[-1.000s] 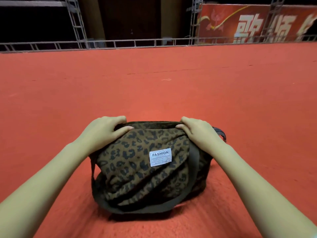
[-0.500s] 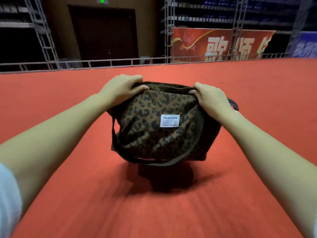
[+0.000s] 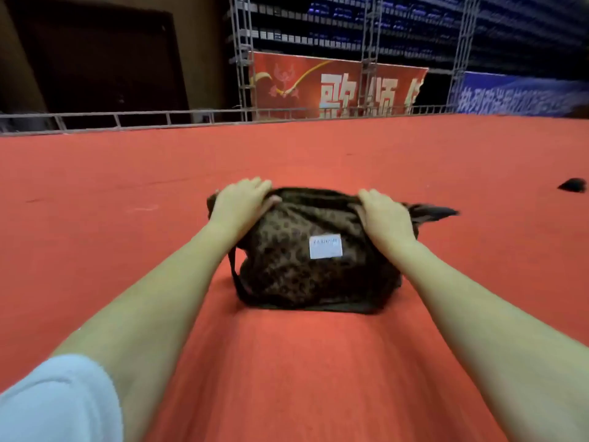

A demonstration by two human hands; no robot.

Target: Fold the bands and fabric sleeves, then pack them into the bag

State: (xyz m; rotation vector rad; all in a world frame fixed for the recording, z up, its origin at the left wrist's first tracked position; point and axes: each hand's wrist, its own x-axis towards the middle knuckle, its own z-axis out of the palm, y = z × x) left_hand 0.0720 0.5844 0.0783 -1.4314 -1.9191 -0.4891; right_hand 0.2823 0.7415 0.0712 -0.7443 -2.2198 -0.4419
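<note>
In view: one bag [image 3: 287, 269], two hands, one label [image 3: 325, 247], one strap [image 3: 235, 275], one small dark item [image 3: 573, 185].

Both arms reach straight forward. The left hand [image 3: 242, 202] grips the left end of the bag's top edge, fingers curled over the far side and thumb on the near side. The right hand [image 3: 385, 218] grips the right end the same way, bunching the cloth.

The bag stands in the middle of the red carpet [image 3: 127, 186], its base at carpet level. It is soft brown cloth with dark leopard spots. The white label sits on the near face, its print blurred. The dark strap hangs down the left side. The small dark item lies well apart, far right.
</note>
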